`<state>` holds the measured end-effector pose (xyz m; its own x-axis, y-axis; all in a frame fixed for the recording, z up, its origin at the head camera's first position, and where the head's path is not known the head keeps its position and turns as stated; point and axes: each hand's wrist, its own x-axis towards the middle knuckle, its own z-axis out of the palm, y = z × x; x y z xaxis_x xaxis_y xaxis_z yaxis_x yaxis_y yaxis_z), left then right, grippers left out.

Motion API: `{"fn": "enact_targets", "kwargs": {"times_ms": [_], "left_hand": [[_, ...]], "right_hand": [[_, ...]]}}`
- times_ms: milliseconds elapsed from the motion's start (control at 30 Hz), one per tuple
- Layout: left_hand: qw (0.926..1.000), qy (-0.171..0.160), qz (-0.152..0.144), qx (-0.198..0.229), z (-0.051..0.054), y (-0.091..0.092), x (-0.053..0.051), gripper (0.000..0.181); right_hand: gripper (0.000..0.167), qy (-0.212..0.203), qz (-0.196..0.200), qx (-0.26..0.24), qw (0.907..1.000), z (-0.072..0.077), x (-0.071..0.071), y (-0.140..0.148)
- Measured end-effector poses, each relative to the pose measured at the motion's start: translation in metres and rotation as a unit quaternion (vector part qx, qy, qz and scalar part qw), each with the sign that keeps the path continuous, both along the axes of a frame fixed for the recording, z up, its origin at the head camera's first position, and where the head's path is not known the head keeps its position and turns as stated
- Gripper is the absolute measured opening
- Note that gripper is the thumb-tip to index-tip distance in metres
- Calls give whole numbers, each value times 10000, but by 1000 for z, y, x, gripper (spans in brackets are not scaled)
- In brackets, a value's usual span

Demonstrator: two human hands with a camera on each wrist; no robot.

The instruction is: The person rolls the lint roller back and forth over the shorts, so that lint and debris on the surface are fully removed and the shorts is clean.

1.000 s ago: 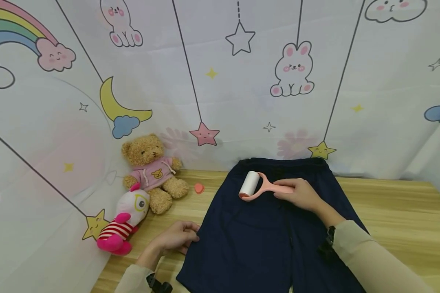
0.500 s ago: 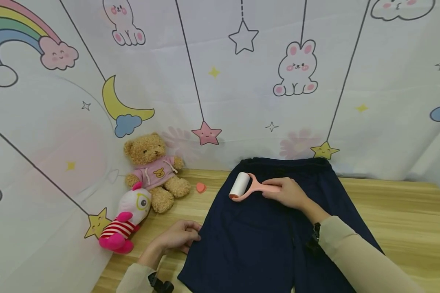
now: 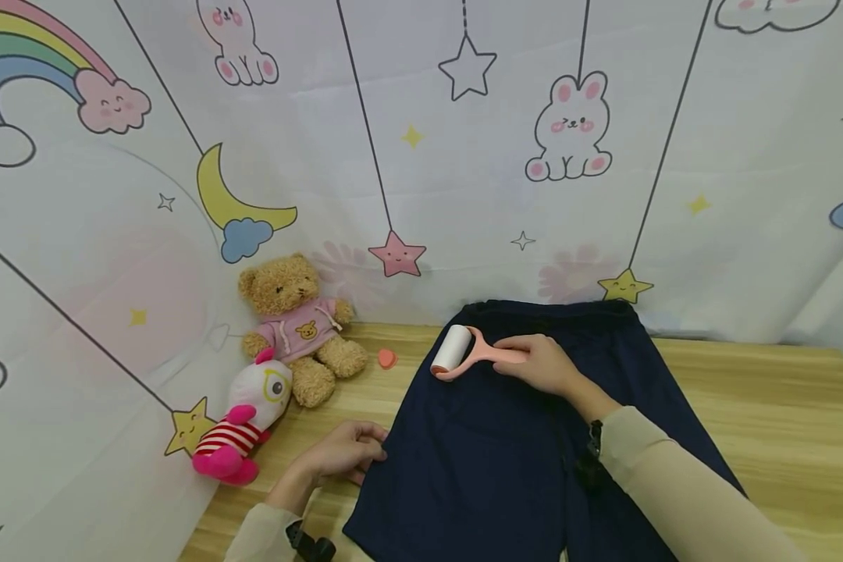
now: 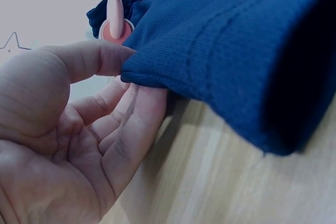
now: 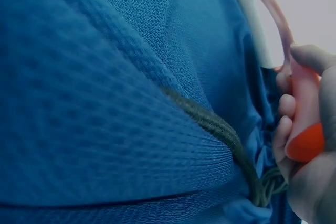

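Observation:
Dark blue shorts (image 3: 478, 460) lie spread on the wooden table, waistband toward the back wall. My right hand (image 3: 539, 364) grips the pink handle of a lint roller (image 3: 452, 348), its white roll lying against the upper left of the shorts. In the right wrist view, fingers and thumb wrap round the lint roller's handle (image 5: 304, 103), and a dark drawstring (image 5: 210, 121) shows on the cloth. At the left side edge of the shorts, my left hand (image 3: 342, 450) pinches the fabric; the left wrist view shows thumb above and fingers (image 4: 144, 114) below the cloth.
A teddy bear (image 3: 298, 328) in a pink hoodie sits at the back left. A pink and white plush toy (image 3: 242, 421) leans beside it. A small coral heart-shaped piece (image 3: 386, 358) lies between the bear and shorts. A patterned cloth backdrop (image 3: 407, 179) rises behind the table (image 3: 780, 406).
My right hand has moved left with the lint roller, across the upper shorts toward their left edge. The left hand stays at the fabric edge. The head view has shifted slightly.

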<state>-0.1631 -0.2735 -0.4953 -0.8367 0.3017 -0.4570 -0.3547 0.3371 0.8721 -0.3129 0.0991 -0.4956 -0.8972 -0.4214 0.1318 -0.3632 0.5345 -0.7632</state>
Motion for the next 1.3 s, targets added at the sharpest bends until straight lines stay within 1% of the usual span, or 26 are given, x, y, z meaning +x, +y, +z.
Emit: {"fn": "enact_targets", "kwargs": {"times_ms": [233, 400, 567, 733, 933, 1200, 1300], "left_hand": [[10000, 29, -30, 26, 1, 3, -2, 28], [10000, 39, -55, 42, 2, 3, -2, 27], [10000, 44, -68, 35, 2, 4, -3, 27], [10000, 42, -53, -26, 2, 3, -3, 28], [10000, -18, -31, 1, 3, 4, -2, 29], [9999, -97, -5, 60, 4, 2, -1, 31], [9999, -113, -13, 90, 4, 1, 0, 31]], "right_hand": [[39, 95, -68, 45, 9999, 5, -1, 5], [40, 135, -30, -8, 9999, 10, 2, 13], [43, 142, 60, -54, 9999, 19, 7, 27], [50, 137, 177, -18, 9997, 28, 13, 48], [50, 189, 190, -37, 9996, 35, 18, 81], [43, 124, -11, -255, 9996, 35, 24, 126], [42, 132, -76, -230, 9996, 34, 27, 142]]}}
